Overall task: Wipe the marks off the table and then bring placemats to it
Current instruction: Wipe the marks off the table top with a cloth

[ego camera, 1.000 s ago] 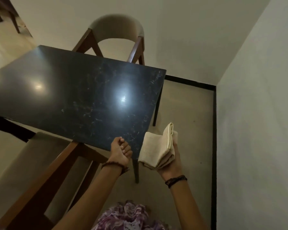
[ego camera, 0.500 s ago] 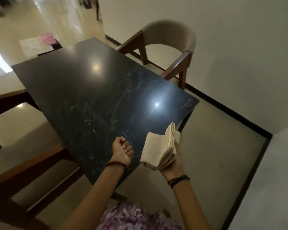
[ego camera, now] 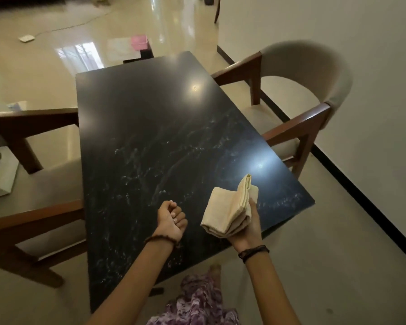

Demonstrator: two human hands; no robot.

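Wooden armchairs with pale padded backs flank the table [ego camera: 150, 137]: one chair [ego camera: 309, 95] to your right, another [ego camera: 33, 184] to your left. Your right hand [ego camera: 246, 227] grips a folded cream cloth [ego camera: 227, 208], soft and thick, above the near right corner. Your left hand [ego camera: 171, 218] is a curled, empty fist over the glossy black, white-veined slab.

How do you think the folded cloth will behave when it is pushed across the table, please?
The cloth is probably soft and floppy: its folded layers sag in the right hand. It looks light, held up by one grip. It should slide easily on the table, whose top looks glossy.
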